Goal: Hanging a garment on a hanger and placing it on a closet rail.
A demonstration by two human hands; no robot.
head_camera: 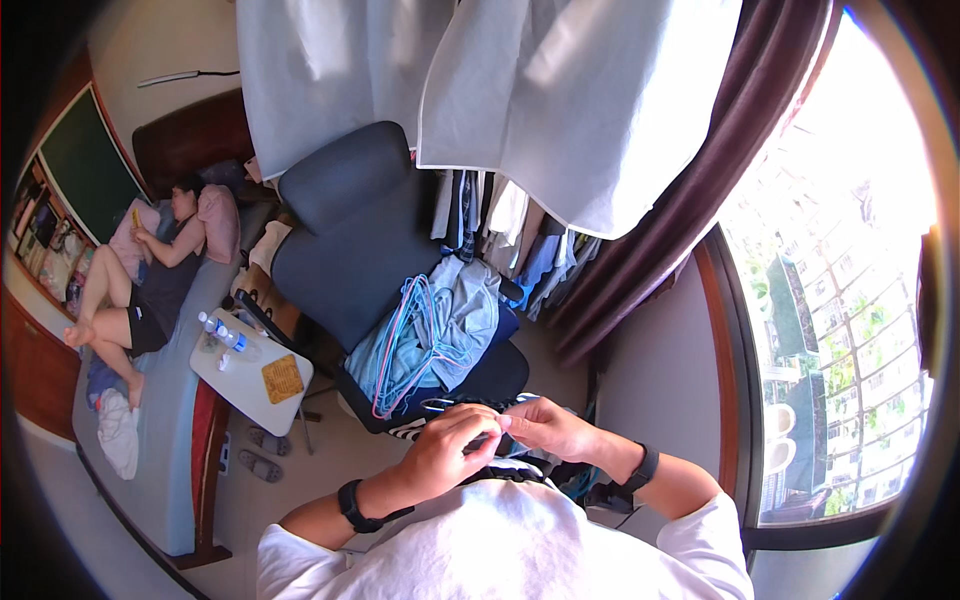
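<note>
My left hand (457, 442) and my right hand (544, 429) meet in front of my waist, fingertips together. Something small and pale may be pinched between them, but the fingers hide it. Just beyond my hands, a black office chair (352, 225) holds a heap of clothes, with a light grey garment (469, 300) on top and a light blue one (360, 367) at the left. A bundle of blue and pink hangers (405, 315) lies on this heap. Dark and striped cloth shows partly behind and below my hands.
Left of the chair stands a small white folding table (247, 382) with plastic bottles (232, 339). Slippers (261, 465) lie on the floor near a bed (161, 405), where a person (169, 255) reclines. Clothes (510, 210) hang behind a grey cover (570, 112). A window (840, 337) is at right.
</note>
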